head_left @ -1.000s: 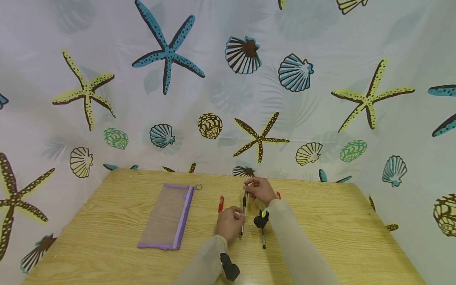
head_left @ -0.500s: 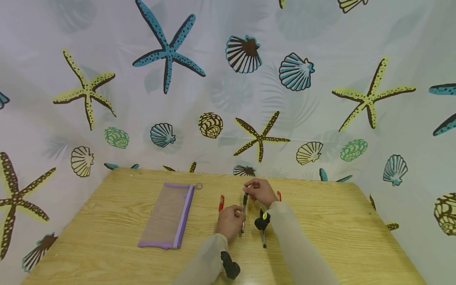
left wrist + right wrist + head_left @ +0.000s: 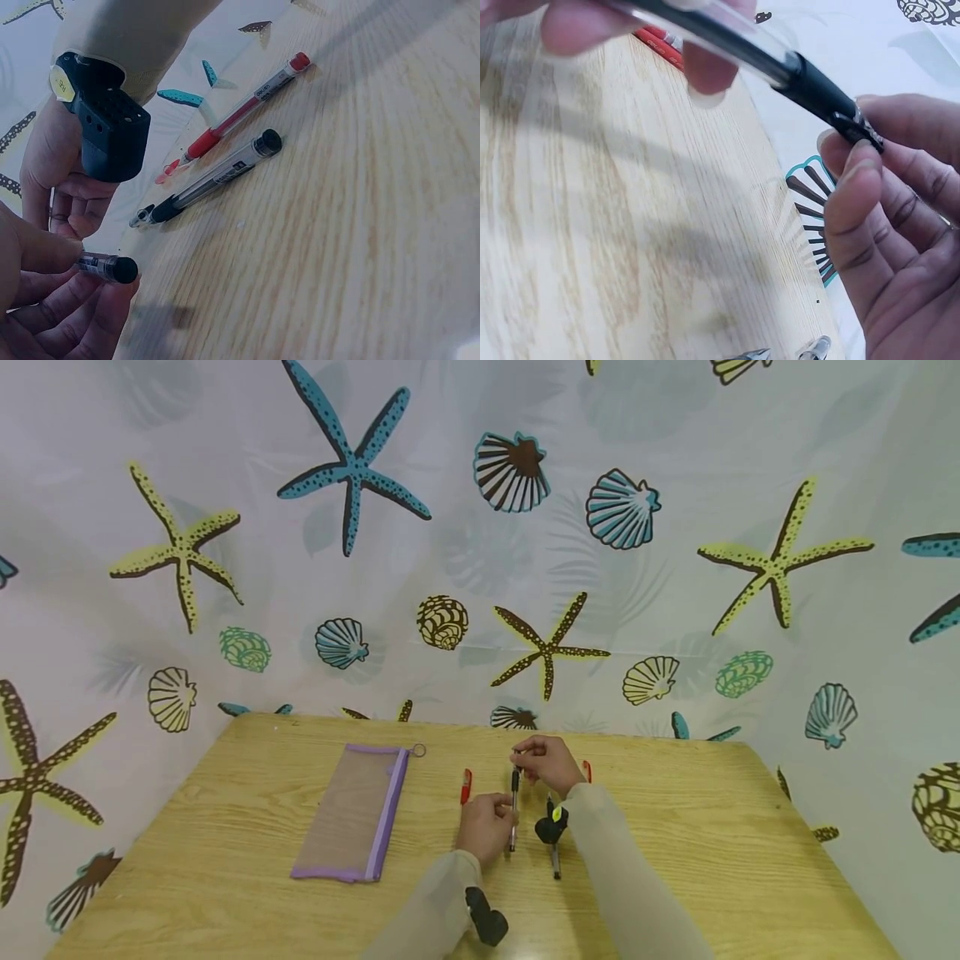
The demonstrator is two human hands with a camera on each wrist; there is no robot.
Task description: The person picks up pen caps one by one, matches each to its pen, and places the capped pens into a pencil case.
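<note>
Both hands hold a black pen (image 3: 514, 806) over the wooden table (image 3: 675, 827). My left hand (image 3: 497, 817) grips its rear part, which is seen as a black end (image 3: 120, 268) in the left wrist view. My right hand (image 3: 527, 758) pinches the far tip end (image 3: 851, 120) between thumb and fingers. A purple mesh pouch (image 3: 356, 814) lies flat to the left. One red pen (image 3: 466, 787) lies just left of the hands. A second red pen (image 3: 240, 112) and another black pen (image 3: 214, 176) lie to the right, partly under my right forearm.
A curtain (image 3: 480, 527) printed with shells and starfish hangs close behind the table's far edge and wraps both sides. Black wrist cameras (image 3: 551, 825) sit on both forearms. Bare wood lies right of the pens and in front of the pouch.
Almost nothing differs. Both hands keep the same hold on the black pen, and the things on the table have not moved.
</note>
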